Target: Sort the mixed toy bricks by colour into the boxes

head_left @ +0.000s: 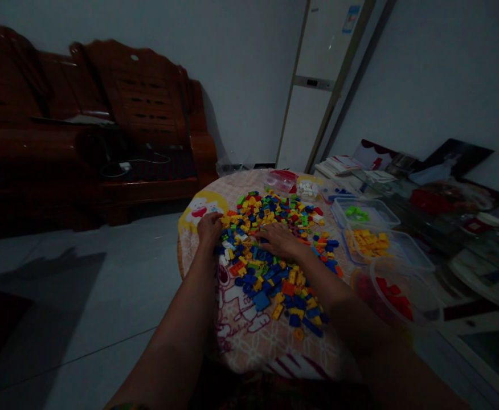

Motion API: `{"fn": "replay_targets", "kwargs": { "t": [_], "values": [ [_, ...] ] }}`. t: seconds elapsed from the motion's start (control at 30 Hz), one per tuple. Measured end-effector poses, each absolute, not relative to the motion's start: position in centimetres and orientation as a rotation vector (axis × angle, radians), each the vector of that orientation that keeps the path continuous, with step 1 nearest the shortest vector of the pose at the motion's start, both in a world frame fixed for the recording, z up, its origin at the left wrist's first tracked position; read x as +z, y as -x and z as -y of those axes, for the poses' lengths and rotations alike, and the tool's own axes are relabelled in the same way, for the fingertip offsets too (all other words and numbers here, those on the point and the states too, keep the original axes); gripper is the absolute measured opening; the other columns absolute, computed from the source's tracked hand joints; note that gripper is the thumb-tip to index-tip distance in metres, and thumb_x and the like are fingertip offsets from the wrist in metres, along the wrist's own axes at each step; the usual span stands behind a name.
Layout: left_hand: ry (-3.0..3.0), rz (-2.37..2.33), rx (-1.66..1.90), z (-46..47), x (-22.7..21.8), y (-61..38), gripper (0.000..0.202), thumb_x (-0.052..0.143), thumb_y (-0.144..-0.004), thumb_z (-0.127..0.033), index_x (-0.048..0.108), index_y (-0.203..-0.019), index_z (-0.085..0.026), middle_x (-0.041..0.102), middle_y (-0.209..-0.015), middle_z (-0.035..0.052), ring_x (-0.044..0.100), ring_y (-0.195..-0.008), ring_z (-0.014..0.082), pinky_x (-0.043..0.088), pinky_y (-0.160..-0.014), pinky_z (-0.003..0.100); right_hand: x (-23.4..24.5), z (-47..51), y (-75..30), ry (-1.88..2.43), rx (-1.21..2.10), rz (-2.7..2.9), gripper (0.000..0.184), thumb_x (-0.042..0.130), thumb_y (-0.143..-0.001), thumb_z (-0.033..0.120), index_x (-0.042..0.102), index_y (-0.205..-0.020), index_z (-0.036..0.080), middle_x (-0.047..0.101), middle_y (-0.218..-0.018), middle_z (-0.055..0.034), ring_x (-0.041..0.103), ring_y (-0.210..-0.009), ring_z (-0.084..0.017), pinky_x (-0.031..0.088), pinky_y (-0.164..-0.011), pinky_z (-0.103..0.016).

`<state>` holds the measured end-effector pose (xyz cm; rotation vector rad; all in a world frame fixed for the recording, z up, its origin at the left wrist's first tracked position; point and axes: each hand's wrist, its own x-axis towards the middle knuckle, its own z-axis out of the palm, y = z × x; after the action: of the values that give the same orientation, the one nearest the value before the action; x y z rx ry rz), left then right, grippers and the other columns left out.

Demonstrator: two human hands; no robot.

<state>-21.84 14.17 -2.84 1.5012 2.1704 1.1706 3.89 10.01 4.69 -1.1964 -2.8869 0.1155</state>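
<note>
A wide heap of mixed toy building bricks in blue, yellow, red, green, orange and white covers much of a round table. At the heap's left edge is my left hand, its fingers curled together by some yellow bricks; whatever they may hold is too small and dark to make out. My right hand reaches over the middle of the heap with fingers stretched out, touching the bricks beneath. Some bricks under that palm are hidden.
Clear tubs hold green bricks, yellow bricks and red bricks at the right. White bricks sit in a container at the back. A patterned cloth covers the table. A wooden sofa stands at the left.
</note>
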Motion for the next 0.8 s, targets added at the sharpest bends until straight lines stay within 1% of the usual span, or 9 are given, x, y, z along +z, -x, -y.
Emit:
{"fn": "replay_targets", "kwargs": {
  "t": [0.07, 0.13, 0.2, 0.27, 0.3, 0.4, 0.5, 0.63, 0.8],
  "values": [
    [-1.5, -2.171, 1.177, -14.1, -2.8, 21.8, 0.039, 0.051, -0.08, -0.013, 0.076, -0.109, -0.017, 0.069, -0.127, 0.0072, 0.061, -0.121, 0.0251, 0.044, -0.109, 0.037, 4.8, -9.6, -5.6, 1.213, 0.149, 2.866, 0.043, 0.066, -0.092, 0.027, 0.06, -0.134, 0.024, 0.06, -0.132, -0.0122, 0.052, -0.123, -0.028, 0.038, -0.103, -0.045],
    [-1.502, -2.17, 1.187, -14.1, -2.8, 21.8, 0.039, 0.051, -0.079, -0.013, 0.076, -0.108, -0.019, 0.07, -0.125, 0.0054, 0.062, -0.12, 0.0243, 0.045, -0.109, 0.036, 5.1, -9.7, -6.9, 1.229, 0.186, 2.862, 0.042, 0.071, -0.088, 0.027, 0.064, -0.129, 0.022, 0.062, -0.128, -0.0127, 0.055, -0.121, -0.027, 0.039, -0.102, -0.041],
    [-1.502, -2.174, 1.19, -14.1, -2.7, 21.7, 0.038, 0.051, -0.08, -0.013, 0.077, -0.108, -0.019, 0.071, -0.124, 0.0053, 0.062, -0.12, 0.0238, 0.045, -0.109, 0.035, 5.6, -10.2, -7.8, 1.238, 0.254, 2.856, 0.03, 0.072, -0.087, 0.03, 0.071, -0.115, 0.019, 0.067, -0.119, -0.0118, 0.059, -0.115, -0.026, 0.042, -0.098, -0.037],
    [-1.497, -2.181, 1.179, -14.0, -2.6, 21.7, 0.038, 0.051, -0.081, -0.013, 0.077, -0.108, -0.018, 0.07, -0.125, 0.0062, 0.062, -0.12, 0.024, 0.045, -0.109, 0.035, 5.8, -10.9, -8.2, 1.26, 0.31, 2.802, 0.017, 0.068, -0.089, 0.028, 0.075, -0.1, 0.017, 0.071, -0.109, -0.0102, 0.064, -0.106, -0.024, 0.045, -0.092, -0.033],
    [-1.495, -2.182, 1.177, -14.0, -2.6, 21.6, 0.038, 0.051, -0.081, -0.014, 0.076, -0.109, -0.018, 0.07, -0.125, 0.0063, 0.062, -0.12, 0.0241, 0.045, -0.109, 0.035, 5.8, -11.3, -8.2, 1.277, 0.309, 2.749, 0.015, 0.065, -0.09, 0.025, 0.076, -0.098, 0.017, 0.072, -0.108, -0.0098, 0.065, -0.104, -0.024, 0.046, -0.091, -0.032],
    [-1.5, -2.18, 1.175, -14.0, -2.6, 21.7, 0.038, 0.051, -0.081, -0.013, 0.076, -0.109, -0.018, 0.07, -0.126, 0.006, 0.062, -0.121, 0.0241, 0.044, -0.109, 0.035, 5.2, -12.0, -7.9, 1.324, 0.245, 2.617, 0.024, 0.059, -0.091, 0.017, 0.073, -0.111, 0.017, 0.069, -0.12, -0.0119, 0.062, -0.115, -0.025, 0.045, -0.098, -0.035],
    [-1.508, -2.172, 1.181, -14.1, -2.9, 21.8, 0.038, 0.051, -0.081, -0.013, 0.077, -0.108, -0.017, 0.07, -0.126, 0.0067, 0.062, -0.12, 0.0242, 0.044, -0.109, 0.036, 4.2, -11.6, -7.3, 1.267, 0.308, 2.671, 0.031, 0.058, -0.091, 0.015, 0.069, -0.12, 0.018, 0.066, -0.129, -0.013, 0.059, -0.122, -0.026, 0.044, -0.103, -0.04],
    [-1.494, -2.167, 1.216, -14.2, -3.2, 21.9, 0.037, 0.052, -0.08, -0.014, 0.077, -0.107, -0.018, 0.07, -0.125, 0.0058, 0.062, -0.119, 0.0238, 0.044, -0.109, 0.036, 3.8, -9.7, -7.6, 1.062, 0.389, 2.737, 0.025, 0.059, -0.092, 0.019, 0.073, -0.113, 0.02, 0.064, -0.133, -0.0123, 0.056, -0.127, -0.028, 0.041, -0.108, -0.046],
    [-1.502, -2.175, 1.193, -14.2, -3.0, 21.7, 0.037, 0.052, -0.079, -0.012, 0.077, -0.106, -0.018, 0.07, -0.124, 0.0066, 0.062, -0.118, 0.0237, 0.045, -0.108, 0.036, 5.1, -7.1, -10.5, 0.895, 0.487, 2.726, 0.022, 0.058, -0.091, 0.018, 0.076, -0.101, 0.021, 0.072, -0.118, -0.0083, 0.064, -0.114, -0.025, 0.047, -0.101, -0.041]
  ]
}}
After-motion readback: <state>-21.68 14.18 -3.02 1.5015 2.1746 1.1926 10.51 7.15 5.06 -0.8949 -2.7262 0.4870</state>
